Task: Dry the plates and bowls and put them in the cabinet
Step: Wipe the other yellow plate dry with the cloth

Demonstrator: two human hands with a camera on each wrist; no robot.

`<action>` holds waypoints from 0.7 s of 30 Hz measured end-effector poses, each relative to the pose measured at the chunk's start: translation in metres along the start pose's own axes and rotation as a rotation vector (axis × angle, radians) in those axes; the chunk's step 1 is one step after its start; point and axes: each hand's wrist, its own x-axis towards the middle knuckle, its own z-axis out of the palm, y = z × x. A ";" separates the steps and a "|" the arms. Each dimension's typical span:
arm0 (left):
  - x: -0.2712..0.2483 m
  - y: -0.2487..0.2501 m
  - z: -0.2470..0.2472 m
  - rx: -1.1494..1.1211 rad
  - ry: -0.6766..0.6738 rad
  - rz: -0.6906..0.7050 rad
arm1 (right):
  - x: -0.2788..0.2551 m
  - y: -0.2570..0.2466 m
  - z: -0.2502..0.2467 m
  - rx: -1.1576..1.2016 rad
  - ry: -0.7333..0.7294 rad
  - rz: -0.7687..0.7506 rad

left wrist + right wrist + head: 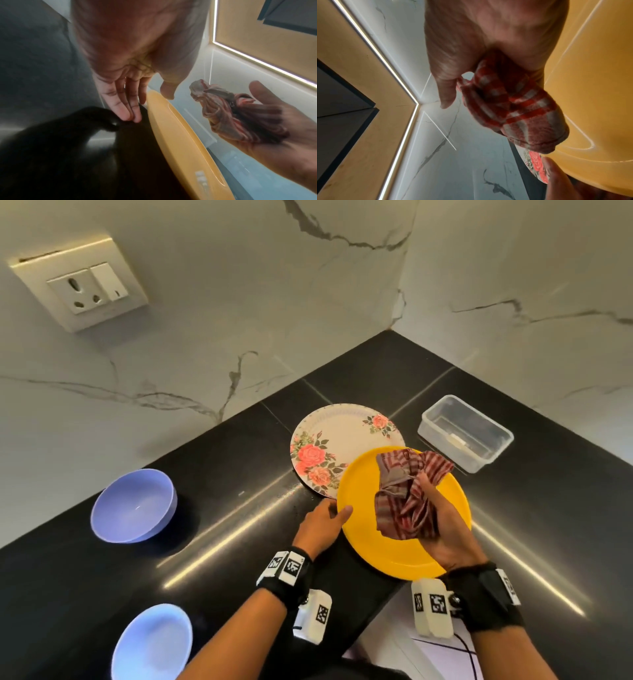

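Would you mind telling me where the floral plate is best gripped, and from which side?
Probably at its far-left rim, coming from the left. The floral plate lies flat on the counter, and its near-right edge is hidden under the yellow plate, so only the far and left rim is free; a thumb over, fingers under the shallow lip should do.

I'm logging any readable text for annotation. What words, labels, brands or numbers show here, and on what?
No readable words or numbers.
Wrist bands: black-and-white coded squares, no text.
Socket: no legible marking.
Clear box: pale label inside, too blurred.
Floral plate: roses only.
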 end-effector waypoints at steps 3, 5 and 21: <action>-0.008 0.013 0.012 -0.058 0.011 -0.026 | 0.000 0.008 -0.010 -0.020 0.073 -0.019; -0.010 0.017 0.020 -0.072 0.059 -0.029 | 0.004 0.013 -0.015 -0.037 0.141 -0.030; -0.057 0.040 -0.032 -0.869 0.536 0.220 | -0.003 -0.006 0.041 -0.406 0.116 -0.321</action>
